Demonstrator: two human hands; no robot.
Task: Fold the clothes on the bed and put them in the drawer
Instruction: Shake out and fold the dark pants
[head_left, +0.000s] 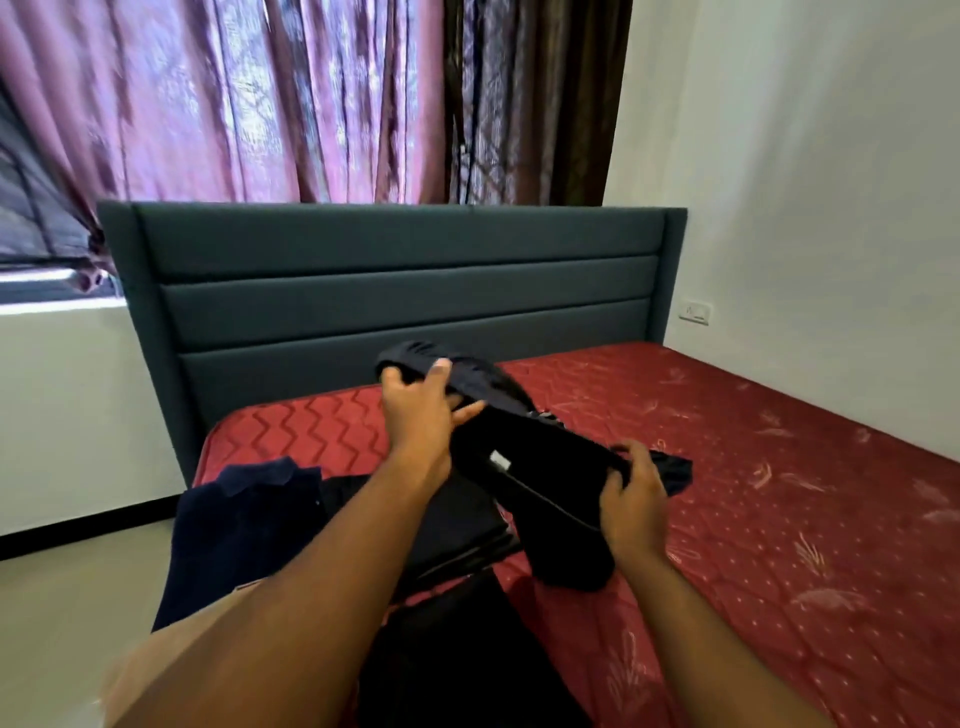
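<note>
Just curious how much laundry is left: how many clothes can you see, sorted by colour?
Black, held up by both hands: 1, the black garment
Black, lying on the mattress: 1, the black folded piece
Navy: 1, the navy garment
Total: 3

- Left hand (421, 410) is raised above the bed, fingers curled over one end of a dark garment (524, 457), thumb up.
- Right hand (636, 493) is lower, nearer the person, gripping the garment's other end.
- Both forearms are bare and stretched forward.

Both hands — L hand (415, 410), R hand (636, 499) — gripping black garment (540, 467) above red mattress (779, 467), folded clothes (270, 519) alongside.
</note>
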